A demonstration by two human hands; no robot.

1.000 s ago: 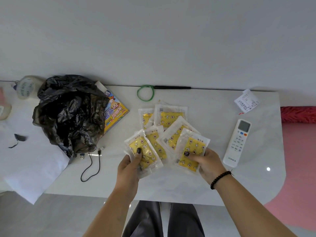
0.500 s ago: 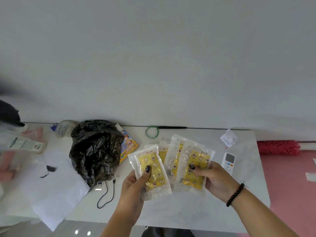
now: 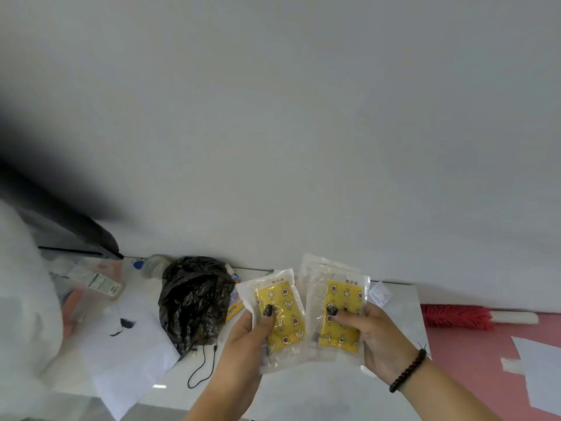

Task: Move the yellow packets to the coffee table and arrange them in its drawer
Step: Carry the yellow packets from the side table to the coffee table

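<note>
a: packets first. your left hand [image 3: 243, 338] holds one stack of yellow packets [image 3: 280, 319], thumb pressed on the front and the fingers curled behind it. your right hand [image 3: 379, 338] holds a second stack [image 3: 340, 311] the same way, thumb on the yellow panel.

b: where are they, and which way do they point?

a: both stacks are lifted above the white worktop [image 3: 303, 387], side by side and just apart. their long axes run away from you, clear sealed tops toward the wall, bottoms toward your wrists. the left one leans a little to the left; the right one stands nearly straight.

b: can you read anything on them?

a: each has a small printed line across the clear top strip, too blurred to read. the yellow panels carry stars, moons and round flower shapes.

b: and around you?

a: a crumpled black bag [image 3: 194, 302] lies on the worktop to your left, with a black cable [image 3: 202, 370] trailing from under it and a colourful printed box [image 3: 235, 303] behind it, its writing unreadable. a paper slip [image 3: 379, 294] with fine print peeks out beside the right stack. a red duster [image 3: 458, 316] lies to the right, by the wall.
</note>
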